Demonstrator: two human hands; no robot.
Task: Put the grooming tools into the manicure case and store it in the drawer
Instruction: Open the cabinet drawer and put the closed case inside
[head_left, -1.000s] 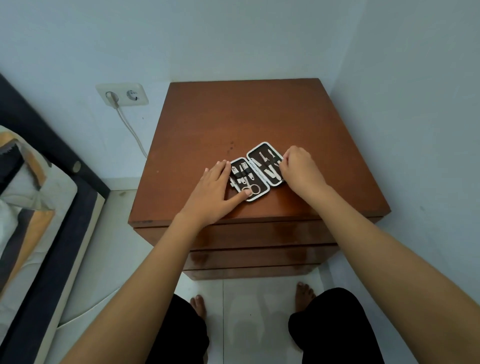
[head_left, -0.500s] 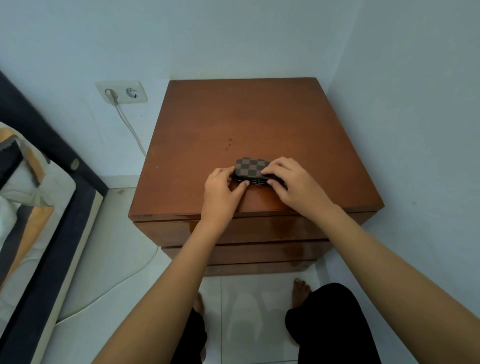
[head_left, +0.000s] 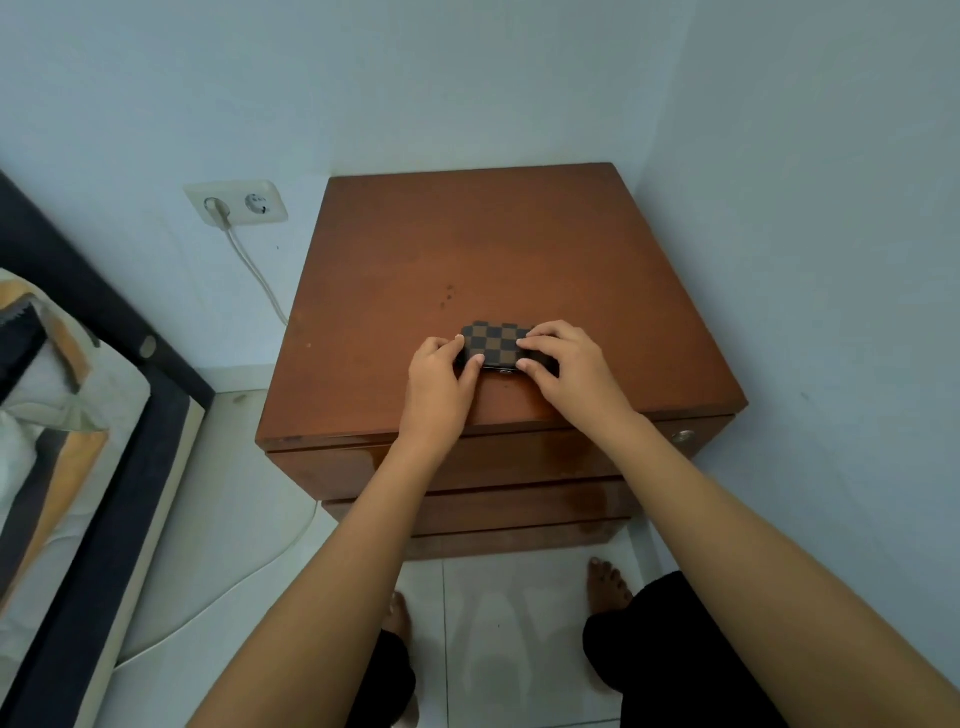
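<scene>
Both hands (head_left: 511, 371) clasp the closed manicure case (head_left: 496, 347) near the nightstand (head_left: 467, 249) front edge.

Count: one closed checkered manicure case (head_left: 496, 344); two hands (head_left: 436, 384) (head_left: 571, 371); three drawers (head_left: 519, 506); one double wall socket (head_left: 236, 203).

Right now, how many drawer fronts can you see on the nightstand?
3, stacked on the front below the top: top drawer front, middle drawer front, bottom drawer front. All look shut. The forearms cover parts of them; any lower ones would be out of sight.
</scene>
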